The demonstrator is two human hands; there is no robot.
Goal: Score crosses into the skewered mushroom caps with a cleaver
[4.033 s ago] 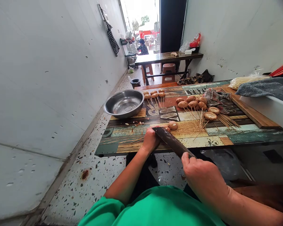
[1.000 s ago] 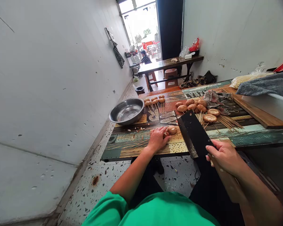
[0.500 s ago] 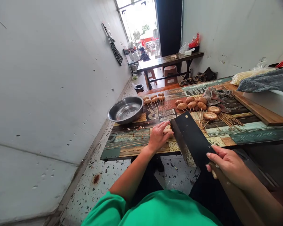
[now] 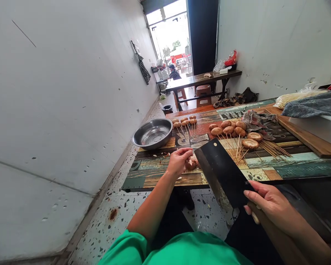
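My right hand (image 4: 264,198) is wrapped around the handle of a large dark cleaver (image 4: 223,171), its broad blade slanting up and left over the table's front edge. Just left of the blade, my left hand (image 4: 180,160) has thumb and fingers pinched together; whatever is between them is too small to make out. Right below those fingertips lies a brown mushroom (image 4: 191,166) with a pale patch on top. The cleaver partly covers another brown piece beside it. Skewered mushrooms (image 4: 216,131) are grouped beyond the blade, and two show pale undersides (image 4: 250,143).
A steel basin (image 4: 153,134) stands at the table's left, near more skewered mushrooms (image 4: 184,122). Loose skewers (image 4: 274,148), a crumpled rag (image 4: 257,123) and a wooden board (image 4: 306,134) lie right. A grey towel (image 4: 310,103) hangs over a white container. A person sits near the doorway.
My left hand has gone from spread fingers to a pinch and drawn slightly back, uncovering the mushroom. The cleaver stays in my right hand, a little lower in view as the camera shifted.
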